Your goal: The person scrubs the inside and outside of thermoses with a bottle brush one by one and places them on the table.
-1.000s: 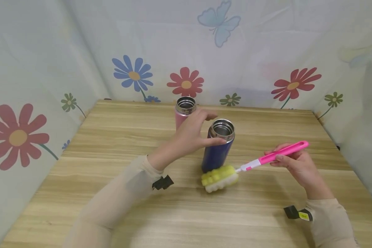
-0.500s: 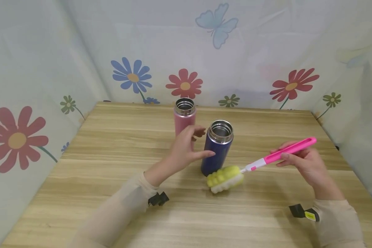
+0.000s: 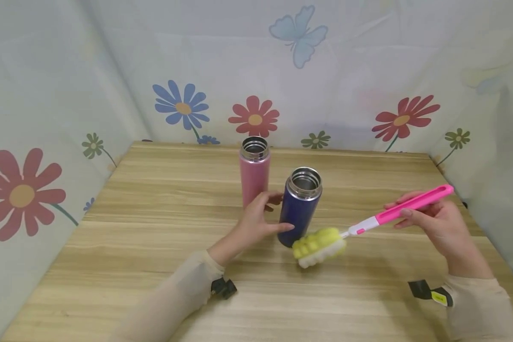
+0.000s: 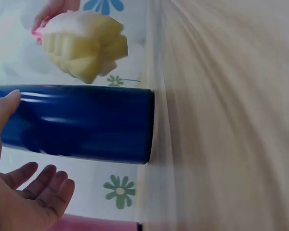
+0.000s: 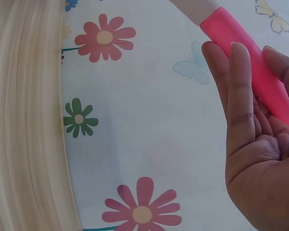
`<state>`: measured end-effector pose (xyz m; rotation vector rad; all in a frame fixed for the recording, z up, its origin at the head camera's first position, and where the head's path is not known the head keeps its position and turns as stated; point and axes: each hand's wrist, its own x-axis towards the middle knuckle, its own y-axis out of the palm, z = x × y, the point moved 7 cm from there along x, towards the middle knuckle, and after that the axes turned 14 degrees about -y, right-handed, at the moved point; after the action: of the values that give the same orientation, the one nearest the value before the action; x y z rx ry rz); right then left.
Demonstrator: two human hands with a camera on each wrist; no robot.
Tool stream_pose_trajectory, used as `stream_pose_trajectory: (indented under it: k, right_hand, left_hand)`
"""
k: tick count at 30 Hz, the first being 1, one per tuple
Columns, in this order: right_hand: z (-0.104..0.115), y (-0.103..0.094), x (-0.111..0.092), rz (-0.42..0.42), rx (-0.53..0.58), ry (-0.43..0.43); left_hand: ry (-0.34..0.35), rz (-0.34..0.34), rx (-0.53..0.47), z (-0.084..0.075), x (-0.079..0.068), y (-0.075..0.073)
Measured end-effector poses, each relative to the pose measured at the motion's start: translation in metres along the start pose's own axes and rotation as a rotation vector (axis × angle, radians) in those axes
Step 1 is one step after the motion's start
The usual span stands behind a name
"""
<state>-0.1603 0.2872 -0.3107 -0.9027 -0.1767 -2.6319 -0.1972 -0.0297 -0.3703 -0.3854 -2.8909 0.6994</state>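
A lidless blue bottle (image 3: 299,213) with a steel neck stands upright on the table. Beside its lower left side is my left hand (image 3: 255,221), thumb stretched across the front and fingers behind. In the left wrist view, those fingers (image 4: 50,190) are relaxed and apart from the blue wall; whether the thumb touches it I cannot tell. My right hand (image 3: 446,232) pinches the pink handle (image 5: 241,41) of a bottle brush. Its yellow and white sponge head (image 3: 320,247) hangs low, in front and to the right of the blue bottle's base.
A lidless pink bottle (image 3: 254,178) stands upright behind and left of the blue one, close to my left fingers. The wooden table (image 3: 154,190) ends at a flower-printed cloth (image 3: 346,71) at the back and sides.
My left hand has dropped from the blue bottle's neck to its lower body, uncovering the pink bottle. My right hand has carried the brush a little to the right.
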Motion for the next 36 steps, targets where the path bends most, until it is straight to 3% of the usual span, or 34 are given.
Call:
stream_pose_trajectory:
  k: [6,15,21,36]
  right_hand:
    - [0.005,-0.003,0.0,-0.011,0.009,-0.004]
    - [0.008,-0.007,0.001,-0.019,0.015,-0.005]
    - [0.01,-0.009,0.002,-0.028,0.01,-0.001]
    - [0.015,-0.015,0.0,-0.046,0.023,-0.011]
  left_hand:
    - [-0.032,0.067,-0.024,0.011,0.006,0.011]
    - [-0.017,0.084,-0.06,0.014,0.01,0.015]
    - [-0.052,0.128,-0.124,0.017,0.011,0.018]
    - [-0.03,0.077,-0.139,0.008,0.014,0.02]
